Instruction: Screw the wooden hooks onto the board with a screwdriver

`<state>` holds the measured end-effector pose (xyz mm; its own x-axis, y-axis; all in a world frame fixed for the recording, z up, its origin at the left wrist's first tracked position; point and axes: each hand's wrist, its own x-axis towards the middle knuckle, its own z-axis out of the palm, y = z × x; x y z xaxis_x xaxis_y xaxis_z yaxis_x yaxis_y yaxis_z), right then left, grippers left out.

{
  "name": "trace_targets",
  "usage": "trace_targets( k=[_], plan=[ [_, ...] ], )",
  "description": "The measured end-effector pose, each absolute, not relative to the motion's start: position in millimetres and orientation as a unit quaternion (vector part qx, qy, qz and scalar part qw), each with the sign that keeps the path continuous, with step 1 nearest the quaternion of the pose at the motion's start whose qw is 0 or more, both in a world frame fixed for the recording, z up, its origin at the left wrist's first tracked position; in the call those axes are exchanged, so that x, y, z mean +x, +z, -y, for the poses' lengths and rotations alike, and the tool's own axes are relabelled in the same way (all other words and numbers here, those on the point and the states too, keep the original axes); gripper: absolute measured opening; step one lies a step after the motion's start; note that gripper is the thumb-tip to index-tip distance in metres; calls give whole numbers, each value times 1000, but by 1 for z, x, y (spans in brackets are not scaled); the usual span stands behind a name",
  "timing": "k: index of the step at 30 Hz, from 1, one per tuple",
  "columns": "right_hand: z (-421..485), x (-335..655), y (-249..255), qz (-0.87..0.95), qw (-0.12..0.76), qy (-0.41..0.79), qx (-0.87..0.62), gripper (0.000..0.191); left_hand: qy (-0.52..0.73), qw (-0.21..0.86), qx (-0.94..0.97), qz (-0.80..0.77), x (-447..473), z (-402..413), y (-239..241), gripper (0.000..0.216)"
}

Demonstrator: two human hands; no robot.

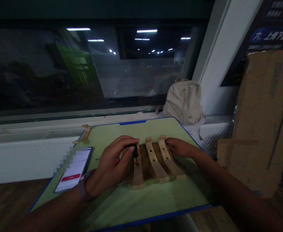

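My left hand (116,159) is closed, thumb and fingers pinching a small black piece (135,150) upright over the leftmost curved wooden strip (138,180). The black piece narrows to a thin lower end at that strip. Two more curved strips, a middle one (156,166) and a right one (170,161), lie alongside, each with two dark holes. All three rest across a dark brown wooden board (145,154). My right hand (181,147) grips the far end of the right strip, its fingertips partly hidden. Left of my left hand pokes a thin dark tip (97,159).
Everything lies on a light green tabletop (180,199) with a blue edge. A phone (72,170) lies at left, and another curved wooden piece (84,133) at the far left corner. Beyond stand a beige backpack (183,101), a window, and cardboard (259,129) at right.
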<state>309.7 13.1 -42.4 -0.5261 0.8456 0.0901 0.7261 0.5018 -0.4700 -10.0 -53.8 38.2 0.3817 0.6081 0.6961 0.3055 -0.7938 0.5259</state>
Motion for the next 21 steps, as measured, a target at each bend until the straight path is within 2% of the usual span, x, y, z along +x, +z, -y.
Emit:
trace_targets(
  k=[8,15,21],
  plan=[
    [-14,310,-43,852,166,190,-460,21,521,123,803,-260,-9,50,37,20],
    [-15,312,-45,851,172,194,-456,20,481,193,797,-310,-9,58,32,29],
    [-15,312,-45,853,166,187,-458,20,505,108,815,-262,-5,56,36,27]
  ],
)
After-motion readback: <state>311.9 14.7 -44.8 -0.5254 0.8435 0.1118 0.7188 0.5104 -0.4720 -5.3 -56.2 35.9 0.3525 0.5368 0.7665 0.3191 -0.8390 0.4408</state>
